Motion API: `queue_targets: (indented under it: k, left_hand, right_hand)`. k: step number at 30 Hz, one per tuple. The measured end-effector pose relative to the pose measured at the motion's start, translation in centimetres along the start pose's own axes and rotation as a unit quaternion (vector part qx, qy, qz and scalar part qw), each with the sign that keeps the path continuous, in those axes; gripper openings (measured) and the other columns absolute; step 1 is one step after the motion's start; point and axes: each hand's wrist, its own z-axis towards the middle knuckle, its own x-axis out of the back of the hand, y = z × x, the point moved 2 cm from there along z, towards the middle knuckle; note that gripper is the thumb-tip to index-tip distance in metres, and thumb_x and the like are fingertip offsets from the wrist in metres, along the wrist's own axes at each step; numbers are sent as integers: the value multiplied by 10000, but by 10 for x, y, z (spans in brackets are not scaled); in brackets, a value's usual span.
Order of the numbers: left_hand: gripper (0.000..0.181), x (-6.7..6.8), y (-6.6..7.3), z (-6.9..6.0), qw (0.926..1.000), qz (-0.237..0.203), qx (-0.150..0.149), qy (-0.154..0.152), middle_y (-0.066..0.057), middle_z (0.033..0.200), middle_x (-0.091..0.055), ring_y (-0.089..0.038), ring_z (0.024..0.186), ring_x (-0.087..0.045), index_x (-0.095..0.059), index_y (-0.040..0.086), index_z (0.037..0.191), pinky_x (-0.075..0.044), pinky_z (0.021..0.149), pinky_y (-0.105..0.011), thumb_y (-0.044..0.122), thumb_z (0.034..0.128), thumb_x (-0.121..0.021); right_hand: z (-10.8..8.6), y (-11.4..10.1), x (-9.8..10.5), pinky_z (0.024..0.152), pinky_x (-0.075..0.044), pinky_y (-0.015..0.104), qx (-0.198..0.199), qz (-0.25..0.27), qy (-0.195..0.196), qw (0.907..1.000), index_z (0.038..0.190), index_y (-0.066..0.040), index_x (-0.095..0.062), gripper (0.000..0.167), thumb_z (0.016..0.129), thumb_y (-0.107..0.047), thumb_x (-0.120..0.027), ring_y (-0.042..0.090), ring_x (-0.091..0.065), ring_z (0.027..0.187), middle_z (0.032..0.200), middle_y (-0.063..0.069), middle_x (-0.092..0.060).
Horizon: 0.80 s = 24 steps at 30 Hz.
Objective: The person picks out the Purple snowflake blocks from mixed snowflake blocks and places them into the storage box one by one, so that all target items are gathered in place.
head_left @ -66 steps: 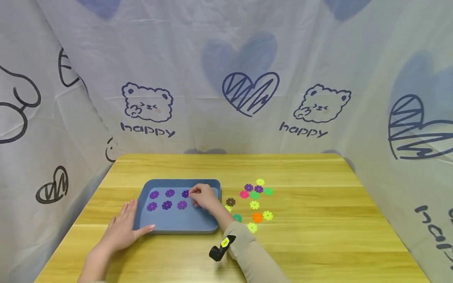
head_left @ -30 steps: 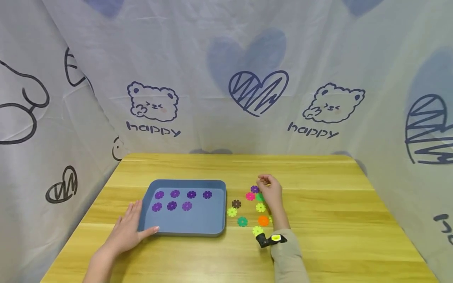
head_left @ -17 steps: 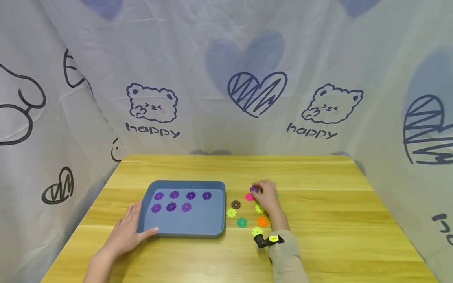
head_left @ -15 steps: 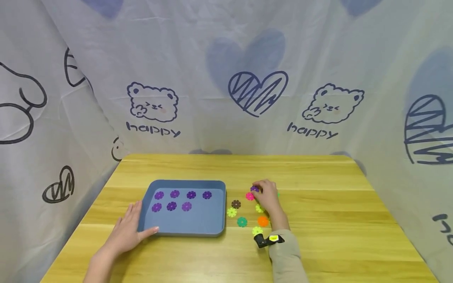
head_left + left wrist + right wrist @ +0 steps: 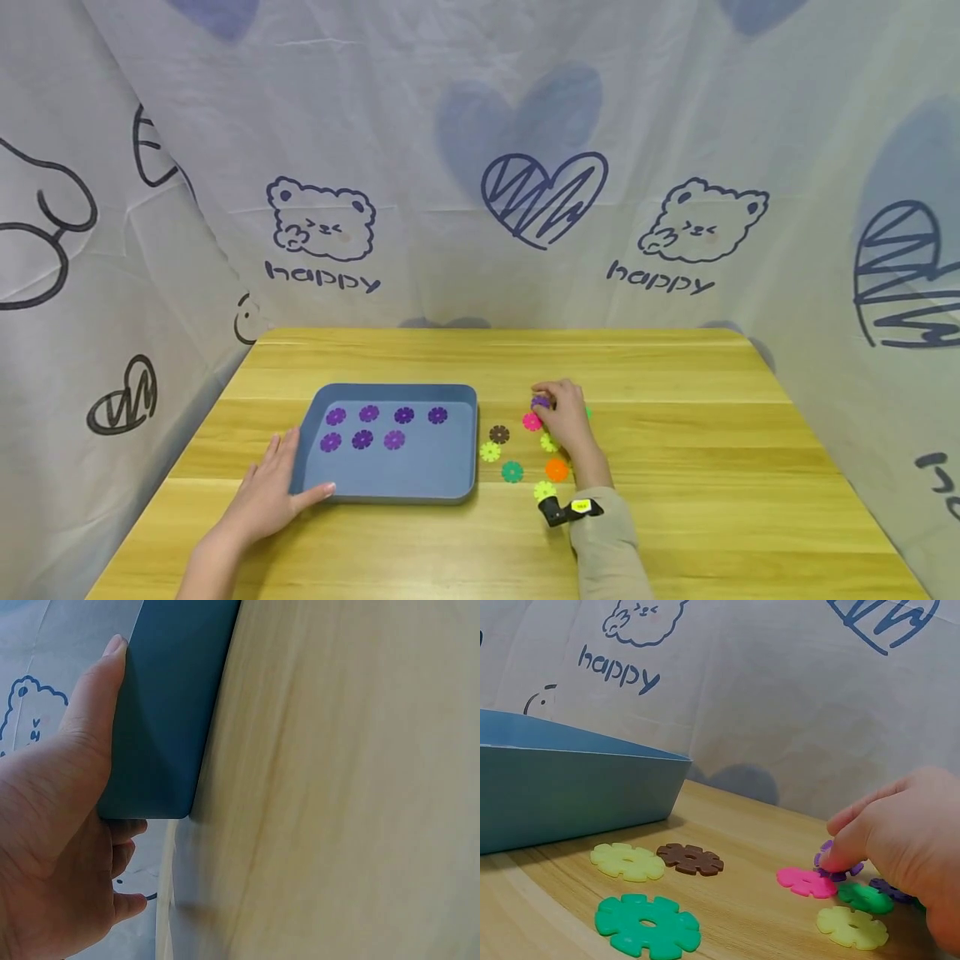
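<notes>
My right hand is at the loose pile on the table, where thumb and forefinger pinch a purple snowflake disc. The right wrist view shows this disc tilted up at the fingertips, just behind a pink disc. Below the palm lie a green disc and a dark purple one, partly covered. My left hand rests against the left end of the blue tray, fingers extended along its side and thumb at the near edge. Several purple discs lie in two rows in the tray.
Between tray and right hand lie a brown disc, a yellow disc and a teal disc. An orange disc and another yellow one are near my right wrist. A printed cloth hangs behind the wooden table.
The right hand has left a purple disc at the upper row's right end and moved right to the loose discs, where it now pinches another purple one. The left hand stays at the tray.
</notes>
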Motion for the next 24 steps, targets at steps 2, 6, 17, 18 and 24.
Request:
queue_targets:
  k: [2,6,17,18,24]
  left_hand:
    - [1155,0,0,0,10000,-12,1,11,-319,1585,-125,-520,1461,-69,-71,-51,1541,-70,1083,-770,650,818,-637]
    - [1154,0,0,0,10000,-16,-2,23,-318,1584,-127,-522,1460,-73,-71,-48,1542,-70,1083,-770,649,818,-638]
    - [1159,-1,0,-3,10000,-47,27,31,-328,1578,-136,-532,1454,-79,-66,-39,1544,-77,1084,-770,653,813,-642]
    - [1156,-1,0,-3,10000,-39,12,44,-332,1575,-141,-536,1451,-82,-70,-43,1542,-81,1081,-771,647,814,-644]
    - [1154,-1,-1,-1,10000,-39,-8,79,-331,1574,-148,-534,1453,-81,-73,-46,1541,-83,1082,-770,646,816,-644]
  right_hand:
    - [0,-1,0,751,-416,315,36,81,-11,10000,1089,-65,-713,215,876,-55,-686,237,-481,916,925,97,-564]
    - [0,-4,2,686,-427,254,-23,421,4,9991,1031,-54,-722,156,879,-58,-685,180,-492,791,871,68,-575]
    - [-1,-19,12,731,-547,276,-550,2091,-157,9762,1098,-40,-675,202,913,-123,-674,188,-578,831,978,98,-654]
    - [-2,-22,13,752,-567,313,-601,2263,-225,9719,1113,-31,-666,213,919,-117,-665,209,-593,852,997,105,-653]
    - [-2,-42,17,768,-588,389,-461,2766,-648,9577,1149,-12,-640,217,959,-112,-605,239,-620,832,1007,122,-651]
